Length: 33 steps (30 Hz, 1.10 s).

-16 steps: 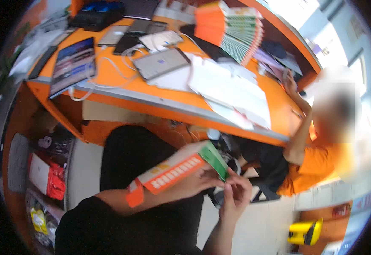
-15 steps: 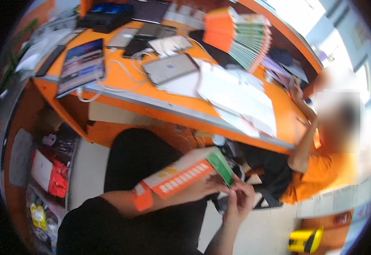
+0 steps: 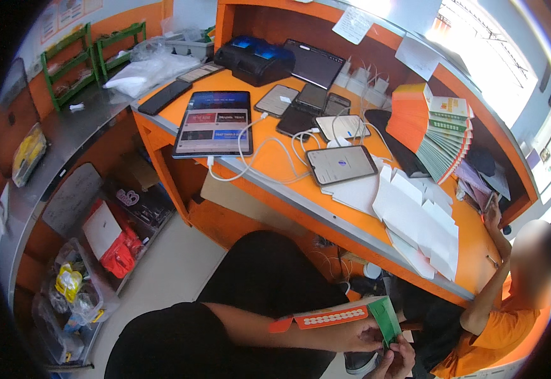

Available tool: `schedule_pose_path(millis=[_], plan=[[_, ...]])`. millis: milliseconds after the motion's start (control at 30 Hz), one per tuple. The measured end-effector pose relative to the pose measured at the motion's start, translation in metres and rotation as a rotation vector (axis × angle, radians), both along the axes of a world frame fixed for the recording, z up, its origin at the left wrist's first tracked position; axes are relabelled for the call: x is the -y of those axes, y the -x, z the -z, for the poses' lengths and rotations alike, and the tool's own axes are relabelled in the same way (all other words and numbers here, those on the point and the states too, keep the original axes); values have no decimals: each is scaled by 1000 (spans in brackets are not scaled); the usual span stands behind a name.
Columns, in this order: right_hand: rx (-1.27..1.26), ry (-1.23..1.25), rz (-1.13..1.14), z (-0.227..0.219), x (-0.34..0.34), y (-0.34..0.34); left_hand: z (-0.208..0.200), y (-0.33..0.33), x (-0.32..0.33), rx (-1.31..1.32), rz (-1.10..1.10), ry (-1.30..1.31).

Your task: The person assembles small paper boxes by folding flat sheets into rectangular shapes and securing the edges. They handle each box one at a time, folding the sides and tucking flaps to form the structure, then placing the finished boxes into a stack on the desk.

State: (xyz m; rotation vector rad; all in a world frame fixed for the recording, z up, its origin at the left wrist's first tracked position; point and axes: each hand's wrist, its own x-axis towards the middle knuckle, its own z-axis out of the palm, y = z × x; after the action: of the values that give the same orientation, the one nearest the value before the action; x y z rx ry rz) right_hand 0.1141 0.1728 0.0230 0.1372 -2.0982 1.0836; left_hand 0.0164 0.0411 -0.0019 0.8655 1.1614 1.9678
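A flattish folded carton [image 3: 332,318], orange and white with a row of pale round marks, lies along my left forearm. My left hand [image 3: 362,333] is closed around its right end, with some fingers hidden by the card. At that end a green panel [image 3: 385,322] stands out. My right hand [image 3: 399,360] pinches the lower edge of the green panel between thumb and fingers. An orange flap [image 3: 281,325] sticks out at the carton's other end, above my forearm.
The orange desk [image 3: 275,165] ahead holds a tablet [image 3: 213,124], several phones, cables, white card sheets [image 3: 417,215] and a fanned stack of similar cartons [image 3: 443,129]. A co-worker in an orange shirt [image 3: 499,335] sits at right. Left stands a clear bin [image 3: 102,297].
The whole view has shifted, so the desk appears farther right and lower. The carton and both hands sit lower and farther right in the picture; both hands still hold it.
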Motion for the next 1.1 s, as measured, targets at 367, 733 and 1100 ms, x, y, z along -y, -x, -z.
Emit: schedule_pose_path(millis=[367, 733, 1100], plan=[[-45, 173, 120, 8, 10, -2, -37, -12, 20, -811, -454, 503], [-71, -189, 56, -17, 23, -13, -33, -26, 15, -186, -198, -13], [-126, -305, 44, -42, 31, -23, -44, -33, 23, -715, -455, 145]])
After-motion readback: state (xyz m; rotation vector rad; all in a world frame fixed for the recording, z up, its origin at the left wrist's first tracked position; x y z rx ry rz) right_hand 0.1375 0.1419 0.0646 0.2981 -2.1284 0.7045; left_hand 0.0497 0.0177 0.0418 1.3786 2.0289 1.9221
